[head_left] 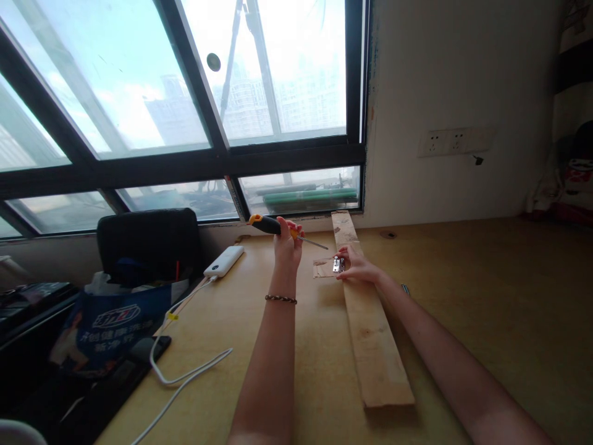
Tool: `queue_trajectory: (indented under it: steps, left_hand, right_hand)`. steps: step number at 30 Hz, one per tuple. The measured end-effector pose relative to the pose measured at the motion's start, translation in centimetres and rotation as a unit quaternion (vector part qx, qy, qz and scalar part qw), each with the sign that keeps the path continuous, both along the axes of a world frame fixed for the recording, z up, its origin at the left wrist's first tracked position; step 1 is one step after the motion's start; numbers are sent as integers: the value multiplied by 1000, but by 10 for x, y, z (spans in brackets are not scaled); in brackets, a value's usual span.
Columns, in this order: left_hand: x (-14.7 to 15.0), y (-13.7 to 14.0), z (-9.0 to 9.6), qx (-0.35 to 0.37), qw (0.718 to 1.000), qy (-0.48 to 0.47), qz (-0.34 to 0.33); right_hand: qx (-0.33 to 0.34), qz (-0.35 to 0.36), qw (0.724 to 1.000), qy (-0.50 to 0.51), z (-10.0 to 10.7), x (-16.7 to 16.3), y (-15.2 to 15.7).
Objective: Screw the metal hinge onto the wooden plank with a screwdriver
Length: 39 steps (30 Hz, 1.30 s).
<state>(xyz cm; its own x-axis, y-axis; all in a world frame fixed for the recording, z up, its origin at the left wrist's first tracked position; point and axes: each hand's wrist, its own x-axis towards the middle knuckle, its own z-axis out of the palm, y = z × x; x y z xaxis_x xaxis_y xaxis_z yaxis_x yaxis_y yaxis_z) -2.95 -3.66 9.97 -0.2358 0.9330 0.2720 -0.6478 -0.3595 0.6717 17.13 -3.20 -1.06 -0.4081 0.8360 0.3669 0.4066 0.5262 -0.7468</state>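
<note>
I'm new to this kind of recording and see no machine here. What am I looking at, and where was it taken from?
There is no robot, just a person's two bare hands, seen by one camera worn on the head, looking forward and down. The left hand grips a black-and-orange screwdriver, its shaft pointing right. The right hand holds a small metal piece, perhaps a hinge, at a long wooden board. A short wood piece juts out on the board's left; whether it is attached, I cannot tell. Also on the table are a white device and its white cable.
</note>
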Motion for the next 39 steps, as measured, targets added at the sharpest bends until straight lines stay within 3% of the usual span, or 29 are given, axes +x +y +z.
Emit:
queue_trajectory:
  steps: [5,13,28,39]
  left_hand:
    - [17,-1,-11,-19,996,83,-12]
    - [33,3,-22,-2,992,123,-23]
    - [39,-2,-20,25,993,112,-5]
    - [38,2,-23,32,987,155,-16]
  right_hand:
    - [0,-8,1000,4,0,0,1]
    - [9,-18,1000,0,4,0,-3]
    - [7,-14,1000,2,3,-1,-3]
    - [2,-14,1000,7,2,-1,-2]
